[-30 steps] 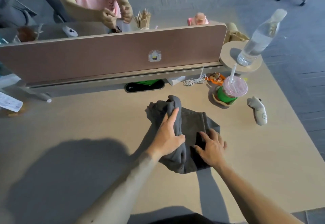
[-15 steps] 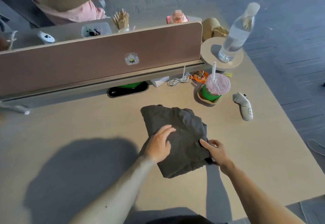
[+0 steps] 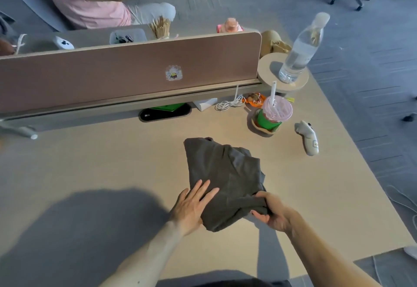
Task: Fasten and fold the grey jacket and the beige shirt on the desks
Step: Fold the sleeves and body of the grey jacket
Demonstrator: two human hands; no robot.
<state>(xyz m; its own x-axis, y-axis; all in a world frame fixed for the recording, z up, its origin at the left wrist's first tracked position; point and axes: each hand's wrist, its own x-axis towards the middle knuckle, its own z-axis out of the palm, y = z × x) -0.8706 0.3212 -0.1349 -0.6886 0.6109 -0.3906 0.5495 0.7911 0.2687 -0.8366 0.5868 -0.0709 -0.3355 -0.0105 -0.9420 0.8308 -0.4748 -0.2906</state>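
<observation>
So the grey jacket [image 3: 225, 183] sits mid-desk [image 3: 90, 169] as a folded bundle. The left hand [image 3: 191, 205] lies flat on its 7 o'clock edge with fingers straight, and the right hand [image 3: 274, 213] is curled around the 5 o'clock corner, bunching the cloth. My guess is that a hard tug there with a light left palm makes the layers slide and the fold pop open. The lidded cup [image 3: 274, 115] sits at 1 o'clock and the white controller [image 3: 309, 138] at 2, both near enough to get swept. I can't see the beige shirt.
</observation>
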